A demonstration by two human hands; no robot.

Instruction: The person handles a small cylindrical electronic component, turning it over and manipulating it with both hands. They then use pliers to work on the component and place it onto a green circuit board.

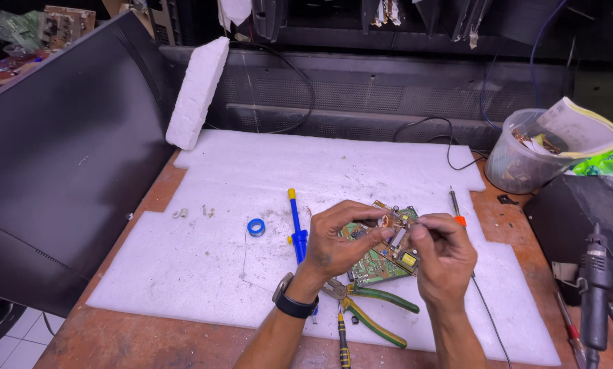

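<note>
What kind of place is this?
Probably an electronics repair bench. Both hands hold a green circuit board over a white foam sheet, with green-handled pliers and a blue desoldering pump beside it.

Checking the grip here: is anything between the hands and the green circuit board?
Nothing visible. The left hand and right hand both already touch the green circuit board, held above the white foam sheet.
</note>
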